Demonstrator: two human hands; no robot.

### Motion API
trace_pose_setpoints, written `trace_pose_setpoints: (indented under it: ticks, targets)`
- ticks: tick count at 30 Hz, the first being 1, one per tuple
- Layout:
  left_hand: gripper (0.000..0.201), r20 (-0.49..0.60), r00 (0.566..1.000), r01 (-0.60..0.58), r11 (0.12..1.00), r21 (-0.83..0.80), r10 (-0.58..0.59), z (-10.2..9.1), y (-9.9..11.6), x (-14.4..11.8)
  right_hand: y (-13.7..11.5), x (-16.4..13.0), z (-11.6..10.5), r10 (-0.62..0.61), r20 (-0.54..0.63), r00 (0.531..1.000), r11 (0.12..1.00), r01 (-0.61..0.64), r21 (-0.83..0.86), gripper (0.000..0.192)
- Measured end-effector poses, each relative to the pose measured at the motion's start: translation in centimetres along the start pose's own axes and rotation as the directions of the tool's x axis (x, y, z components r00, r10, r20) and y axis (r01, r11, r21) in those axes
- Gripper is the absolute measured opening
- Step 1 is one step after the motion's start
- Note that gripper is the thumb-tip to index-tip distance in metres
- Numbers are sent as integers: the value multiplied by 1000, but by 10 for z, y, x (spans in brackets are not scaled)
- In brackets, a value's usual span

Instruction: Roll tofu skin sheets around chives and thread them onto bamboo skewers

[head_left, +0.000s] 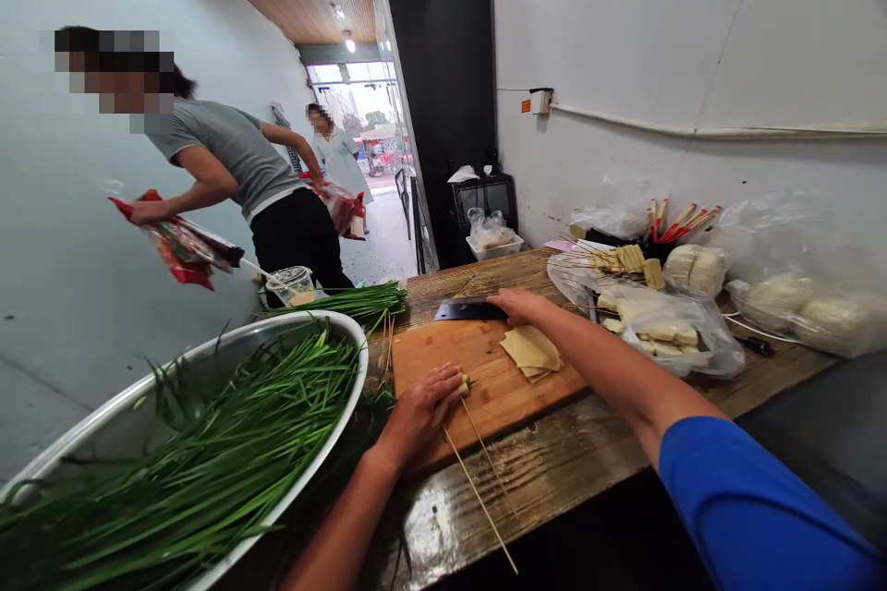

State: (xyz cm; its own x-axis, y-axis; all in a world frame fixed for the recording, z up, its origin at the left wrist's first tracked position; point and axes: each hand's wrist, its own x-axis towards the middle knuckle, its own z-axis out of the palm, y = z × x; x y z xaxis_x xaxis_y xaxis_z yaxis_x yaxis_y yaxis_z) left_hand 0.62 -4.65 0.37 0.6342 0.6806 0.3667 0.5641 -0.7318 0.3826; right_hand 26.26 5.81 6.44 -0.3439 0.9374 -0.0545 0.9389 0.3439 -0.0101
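My left hand is on the wooden cutting board, its fingers closed over a small tofu-skin roll with green ends showing. Two thin bamboo skewers run from the roll past the board's near edge; where they enter it is hidden under my fingers. At the far side of the board my right hand grips a dark-bladed cleaver, which lies flat. Its handle is covered by my hand. A small stack of pale tofu sheets lies between my hands, nearer my right forearm.
A big metal basin of green chives stands at left, more chives behind it. At right are bagged tofu pieces, finished skewers and bagged white food. A person in grey carries red packages; another person stands farther back.
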Motion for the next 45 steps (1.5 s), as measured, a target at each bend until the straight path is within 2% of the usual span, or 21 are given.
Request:
trace_pose_setpoints:
  ticks: [4, 8, 10, 13, 17, 23, 35, 40, 45]
  targets:
    - [33, -30, 999, -13, 1000, 28, 14, 7, 2, 0, -10, -11, -27, 116, -96, 989, 988, -124, -87, 31]
    - [32, -89, 996, -20, 996, 86, 28, 10, 4, -1, -29, -54, -44, 137, -126, 983, 984, -149, -94, 26]
    - [31, -124, 992, -19, 994, 111, 32, 10, 5, -2, -45, -88, -42, 120, -136, 983, 989, -130, -66, 27]
    - [31, -130, 991, -13, 993, 118, 28, 9, 7, -3, -74, -136, -32, 137, -158, 978, 989, -128, 70, 36]
    - [31, -126, 992, 5, 996, 90, 7, 10, 8, -1, -106, -168, -25, 143, -92, 985, 977, -126, 170, 44]
    - [31, -151, 988, -4, 997, 75, 15, 13, 5, -2, -123, -163, -24, 160, -31, 987, 966, -151, 210, 43]
    - [31, -122, 992, -10, 998, 69, 18, 13, 3, -2, -124, -157, -31, 123, 23, 992, 968, -125, 216, 40]
    - [30, -114, 993, -2, 996, 84, 12, 14, 1, -1, -131, -155, -41, 146, 103, 984, 959, -167, 231, 35]
    - [28, -106, 994, 15, 996, 89, -5, 13, 2, -1, -140, -143, -47, 165, 214, 963, 959, -207, 193, 44]
